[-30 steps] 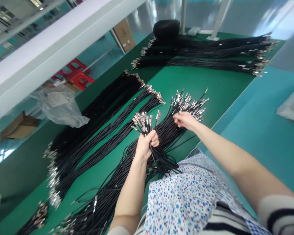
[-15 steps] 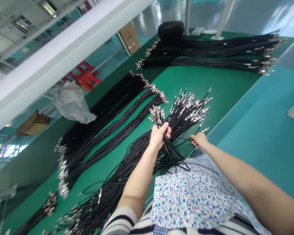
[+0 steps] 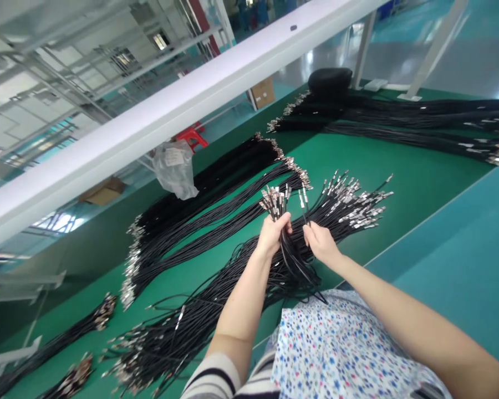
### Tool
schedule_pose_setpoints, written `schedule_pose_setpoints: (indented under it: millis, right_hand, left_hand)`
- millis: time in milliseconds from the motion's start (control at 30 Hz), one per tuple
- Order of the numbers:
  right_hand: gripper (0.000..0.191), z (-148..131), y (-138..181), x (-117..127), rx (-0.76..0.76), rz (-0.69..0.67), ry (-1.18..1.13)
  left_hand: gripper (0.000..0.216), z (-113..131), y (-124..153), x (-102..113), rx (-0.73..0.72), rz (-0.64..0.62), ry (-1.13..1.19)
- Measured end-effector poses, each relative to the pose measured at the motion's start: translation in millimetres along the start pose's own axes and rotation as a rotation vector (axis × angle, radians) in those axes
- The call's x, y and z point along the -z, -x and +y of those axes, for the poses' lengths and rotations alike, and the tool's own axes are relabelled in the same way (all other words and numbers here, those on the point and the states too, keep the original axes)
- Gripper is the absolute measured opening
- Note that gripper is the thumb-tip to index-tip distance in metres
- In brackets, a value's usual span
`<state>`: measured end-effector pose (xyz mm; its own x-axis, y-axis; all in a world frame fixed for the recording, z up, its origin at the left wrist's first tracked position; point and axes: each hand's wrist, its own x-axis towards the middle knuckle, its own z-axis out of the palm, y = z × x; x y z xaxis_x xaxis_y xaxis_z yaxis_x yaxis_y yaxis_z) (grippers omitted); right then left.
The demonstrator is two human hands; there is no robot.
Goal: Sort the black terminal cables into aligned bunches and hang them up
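The bundle of cables (image 3: 290,260) sits just above the near edge of the table (image 3: 416,172), gripped in the left hand (image 3: 272,235). That hand is closed into a fist around the black strands, and their metal ends fan out above the knuckles. The right hand (image 3: 321,244) is just beside it, narrowed to a pinch on a single cable (image 3: 304,208) whose metal tip points up and away. It is close against the bundle, though I cannot tell whether the two touch.

The table is covered in green matting and runs away from the person at a slant, with a teal floor (image 3: 461,260) to its right. A white beam (image 3: 170,111) crosses above the far edge, and metal racks show behind it.

Under both hands lies a loose pile of cables (image 3: 349,202), its silver ends spread toward the right. To the left lie long sorted rows of cables (image 3: 216,194), and more are stacked at the far end (image 3: 399,119) beside a black rounded case (image 3: 330,80). A clear plastic bag (image 3: 174,166) rests at the table's left edge, near a red stool (image 3: 191,138) and a cardboard box (image 3: 261,93). A flowered apron (image 3: 336,349) fills the bottom of the view.
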<state>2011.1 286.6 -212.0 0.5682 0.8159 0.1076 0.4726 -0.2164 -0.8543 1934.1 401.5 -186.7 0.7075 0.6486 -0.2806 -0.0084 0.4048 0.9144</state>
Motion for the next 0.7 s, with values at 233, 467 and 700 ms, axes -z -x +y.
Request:
schedule_pose_setpoints:
  millis: [233,467,700]
  right_hand:
    - [0.035,-10.1,-11.1,-18.5,0.084,-0.293,0.455]
    - [0.033,11.8,-8.2,1.0,-0.018,-0.403,0.108]
    - [0.02,132.3,15.3,34.2,-1.019,0.234,-0.467]
  left_hand:
    - [0.03,-4.0,12.2,2.5,0.032,-0.168,0.144]
    - [0.026,-16.6,-6.6,2.0,0.115,-0.046,0.273]
    - [0.024,-6.1,-29.3,24.8,0.237,-0.008,0.415]
